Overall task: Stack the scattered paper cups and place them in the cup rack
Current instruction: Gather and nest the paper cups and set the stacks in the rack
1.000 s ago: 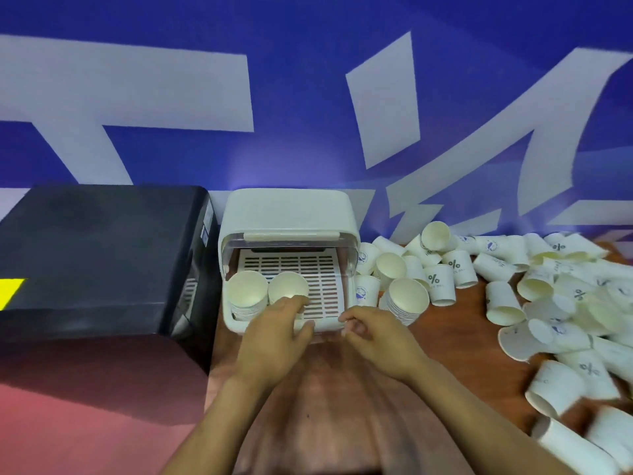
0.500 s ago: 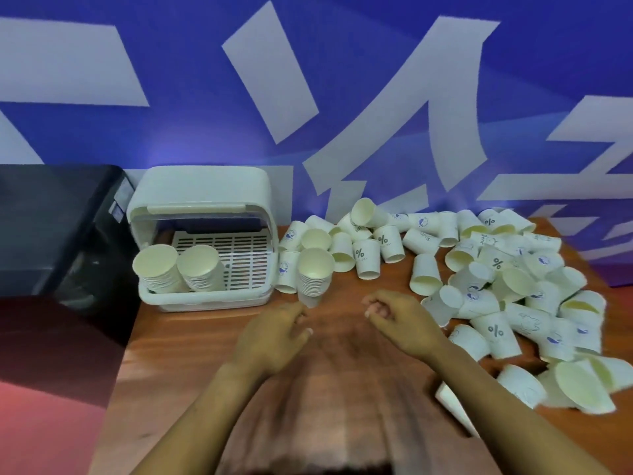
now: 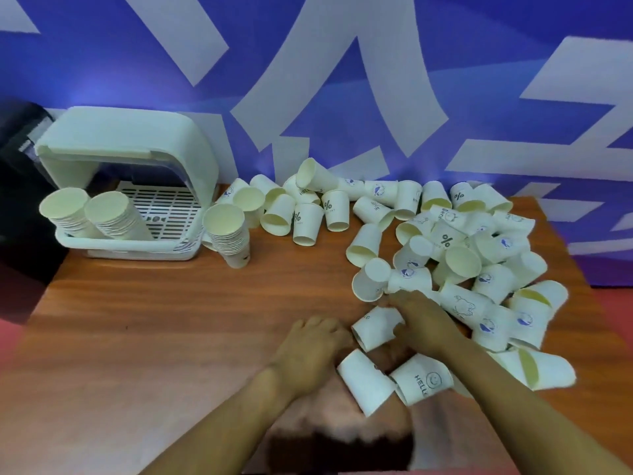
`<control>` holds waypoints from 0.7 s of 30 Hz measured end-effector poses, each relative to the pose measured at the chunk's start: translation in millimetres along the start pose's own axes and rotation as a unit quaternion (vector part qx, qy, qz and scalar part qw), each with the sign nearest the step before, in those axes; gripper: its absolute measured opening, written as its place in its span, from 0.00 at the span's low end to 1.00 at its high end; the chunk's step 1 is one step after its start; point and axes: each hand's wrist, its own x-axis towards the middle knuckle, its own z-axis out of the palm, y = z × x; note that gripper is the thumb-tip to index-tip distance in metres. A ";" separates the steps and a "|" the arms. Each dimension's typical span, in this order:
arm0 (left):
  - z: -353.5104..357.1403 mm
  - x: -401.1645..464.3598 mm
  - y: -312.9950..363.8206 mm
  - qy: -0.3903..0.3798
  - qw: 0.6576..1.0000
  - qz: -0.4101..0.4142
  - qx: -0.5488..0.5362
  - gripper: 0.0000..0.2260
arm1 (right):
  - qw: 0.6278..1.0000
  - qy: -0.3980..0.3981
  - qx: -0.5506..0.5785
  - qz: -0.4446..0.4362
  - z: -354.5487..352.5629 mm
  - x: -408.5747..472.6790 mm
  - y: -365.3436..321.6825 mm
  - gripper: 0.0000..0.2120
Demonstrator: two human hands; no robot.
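Head view: I see my right hand with its fingers curled round a lying paper cup near the table's front edge. My left hand lies just at nine o'clock of that cup, fingers loosely bent, holding nothing; whether it touches the cup I cannot tell. The scattered cups spread from twelve to three o'clock. The cup rack at ten o'clock holds two stacks; another stack stands just beside it.
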 end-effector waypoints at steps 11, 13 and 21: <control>46.6 23.1 48.0 -0.111 0.980 0.054 0.154 0.35 | 0.982 -0.039 -0.149 -0.108 19.2 17.8 18.8 0.33; 59.2 23.3 46.5 -0.107 0.979 0.058 0.161 0.35 | 0.982 -0.043 -0.145 -0.109 23.1 19.8 21.0 0.33; 63.4 15.8 24.0 -0.013 0.989 0.052 0.139 0.32 | 0.987 -0.016 -0.113 -0.111 11.3 13.8 19.1 0.32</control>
